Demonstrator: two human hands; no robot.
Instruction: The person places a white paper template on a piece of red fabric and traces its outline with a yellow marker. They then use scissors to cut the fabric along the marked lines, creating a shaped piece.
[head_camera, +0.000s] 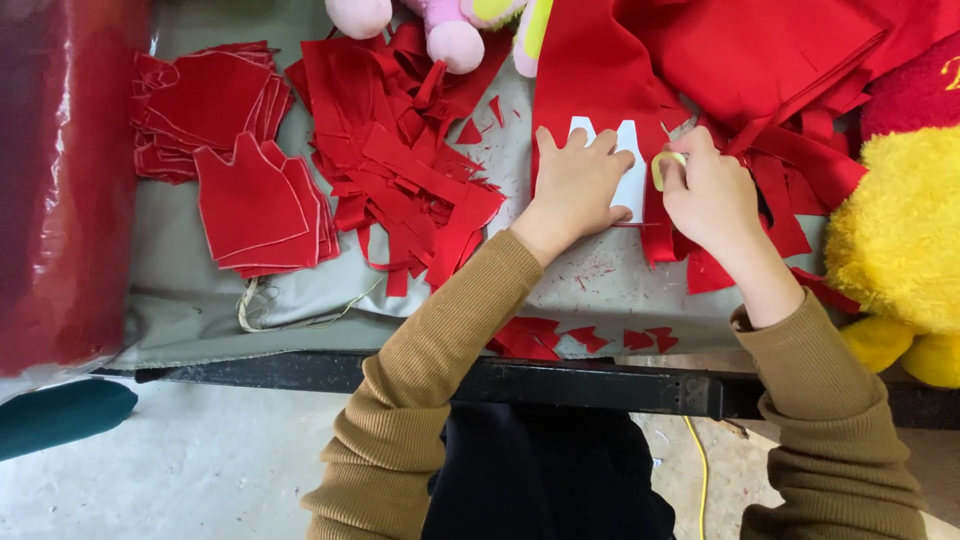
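Observation:
My left hand lies flat with fingers spread on a white card pattern, pressing it onto a strip of red fabric on the grey table cover. My right hand is beside it on the right, fingers pinched on a small pale yellow piece of chalk at the pattern's right edge. Both sleeves are olive-brown ribbed knit.
Stacks of cut red shirt-shaped pieces lie at the left, a heap of red scrap strips in the middle. A yellow plush toy sits at the right, a pink plush at the top. A black table edge runs below.

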